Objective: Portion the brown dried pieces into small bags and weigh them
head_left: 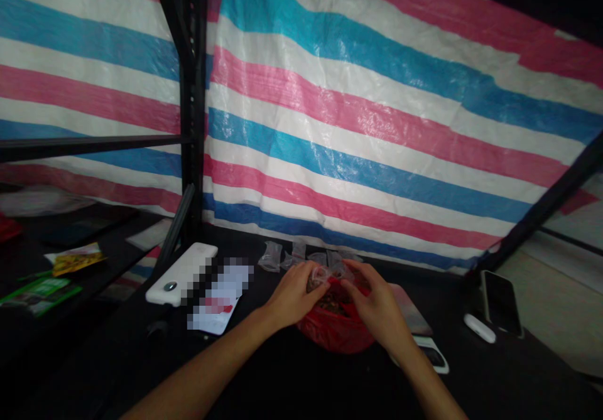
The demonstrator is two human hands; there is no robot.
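A red plastic bag (pixel 335 333) sits open on the dark table, filled with something brown and lumpy (pixel 335 302) that is too shadowed to name. Above its mouth, a small clear plastic bag (pixel 327 274) is gathered between my hands. My left hand (pixel 296 294) pinches the clear film from the left, and my right hand (pixel 375 304) curves in from the right, its fingertips on the same film. Several similar clear bags (pixel 272 257) lie crumpled just behind my hands.
A white power bank (pixel 181 274) and a pixelated paper card (pixel 219 297) lie left of my hands. A phone (pixel 502 302) leans at the right beside a white earbud case (pixel 479 328). A black metal shelf upright (pixel 191 125) stands before a striped tarp (pixel 358 112).
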